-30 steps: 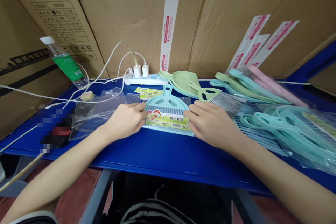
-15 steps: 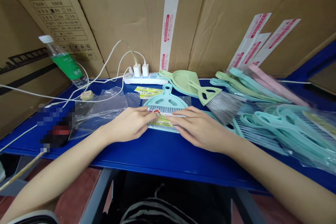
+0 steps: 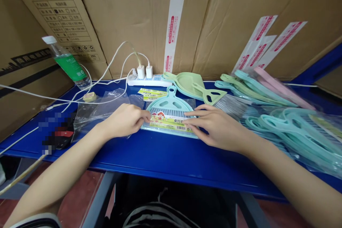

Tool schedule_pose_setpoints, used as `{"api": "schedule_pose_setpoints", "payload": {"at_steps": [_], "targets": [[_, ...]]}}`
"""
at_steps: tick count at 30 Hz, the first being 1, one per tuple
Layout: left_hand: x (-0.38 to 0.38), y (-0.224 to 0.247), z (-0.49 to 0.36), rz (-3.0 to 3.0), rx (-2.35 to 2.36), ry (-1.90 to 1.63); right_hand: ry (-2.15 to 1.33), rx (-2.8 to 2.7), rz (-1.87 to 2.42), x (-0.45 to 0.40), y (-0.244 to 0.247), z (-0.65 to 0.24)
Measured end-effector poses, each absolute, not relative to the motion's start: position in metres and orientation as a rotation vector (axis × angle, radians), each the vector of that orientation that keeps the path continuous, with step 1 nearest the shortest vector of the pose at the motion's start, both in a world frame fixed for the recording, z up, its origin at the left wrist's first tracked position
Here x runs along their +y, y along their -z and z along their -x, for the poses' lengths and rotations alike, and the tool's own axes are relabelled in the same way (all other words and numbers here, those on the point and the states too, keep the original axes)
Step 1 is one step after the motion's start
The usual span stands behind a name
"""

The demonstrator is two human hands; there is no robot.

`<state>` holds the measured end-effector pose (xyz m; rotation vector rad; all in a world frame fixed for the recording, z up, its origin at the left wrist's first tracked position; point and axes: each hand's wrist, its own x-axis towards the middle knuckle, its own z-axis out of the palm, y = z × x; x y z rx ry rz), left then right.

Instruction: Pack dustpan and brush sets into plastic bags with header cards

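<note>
A teal dustpan (image 3: 168,107) with a brush lying in it sits inside a clear plastic bag, with a printed label card (image 3: 171,123) across its lower part. My left hand (image 3: 124,121) pinches the bag's left side beside the card. My right hand (image 3: 216,126) grips the right end of the card with its fingers spread over it and its thumb along the lower edge. Behind the package lie a loose pale green dustpan (image 3: 185,83) and a pale green brush (image 3: 221,101). A loose clear plastic bag (image 3: 107,108) lies to the left of my left hand.
Bagged teal, green and pink dustpans and brushes (image 3: 291,131) are piled on the right of the blue table (image 3: 165,160). Further back stand a white power strip (image 3: 149,80), trailing cables, and a water bottle (image 3: 68,65). A pixelated object (image 3: 56,131) sits left. Cardboard boxes form the back.
My hands have moved apart from the middle of the label card to its two ends. The package now shows more of its label, and the view has shifted slightly.
</note>
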<state>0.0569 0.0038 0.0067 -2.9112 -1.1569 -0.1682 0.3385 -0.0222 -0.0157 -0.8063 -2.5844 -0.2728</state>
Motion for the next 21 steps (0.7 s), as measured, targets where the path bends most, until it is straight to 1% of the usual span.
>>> {"api": "schedule_pose_setpoints", "payload": {"at_steps": [12, 18, 21], "targets": [[0.0044, -0.0082, -0.0552, 2.903, -1.113, 0.208, 0.277, -2.571, 0.892, -0.0202, 0.0096, -0.3423], [0.0012, -0.0076, -0.0602, 2.859, -1.009, 0.064, 0.188, -2.479, 0.954, -0.0166, 0.0147, -0.3402], [0.0015, -0.0059, -0.0637, 2.703, -1.107, 0.018, 0.200, -2.397, 1.123, -0.0175, 0.0185, -0.3398]]}}
